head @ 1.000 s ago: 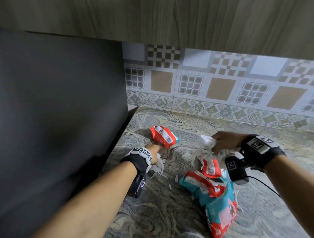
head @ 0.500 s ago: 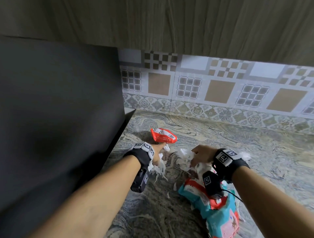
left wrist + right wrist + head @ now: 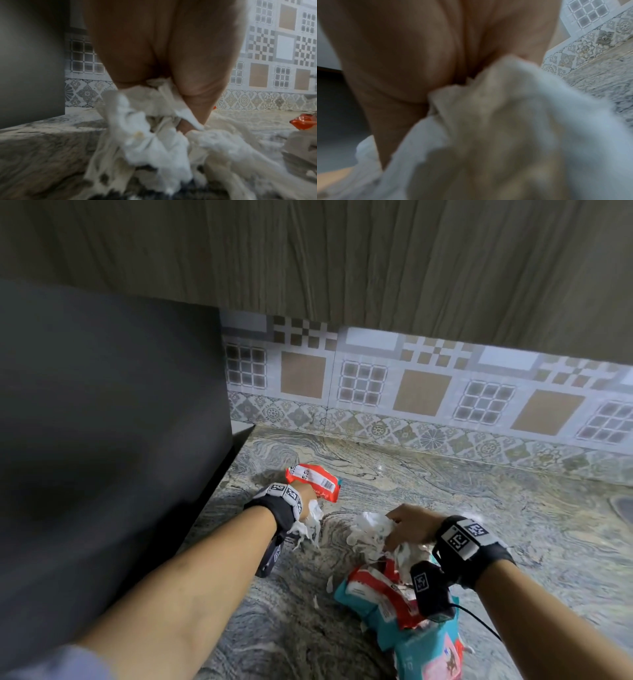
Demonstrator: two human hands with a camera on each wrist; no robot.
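My left hand [image 3: 307,494] grips a bunch of white paper shreds [image 3: 310,523] low over the marbled counter [image 3: 496,508]. In the left wrist view the left hand [image 3: 171,54] closes round these shreds [image 3: 150,135]. A red snack packet [image 3: 313,481] lies right at its fingertips; I cannot tell whether it is held. To the right, my right hand [image 3: 409,523] clutches a wad of white paper [image 3: 371,529]. In the right wrist view the right hand [image 3: 402,54] is curled round this wad [image 3: 505,128]. The right hand hovers just above a pile of teal and red wrappers [image 3: 387,601].
A big black box [image 3: 102,440] fills the left side, its edge close to my left forearm. A patterned tile wall [image 3: 411,392] closes off the back of the counter, under a wooden cabinet [image 3: 342,268]. Small paper scraps [image 3: 329,585] lie between the hands.
My right hand has come left and nearer, carrying its white paper from the back of the pile towards the left hand. The left hand and the red packet have hardly moved.
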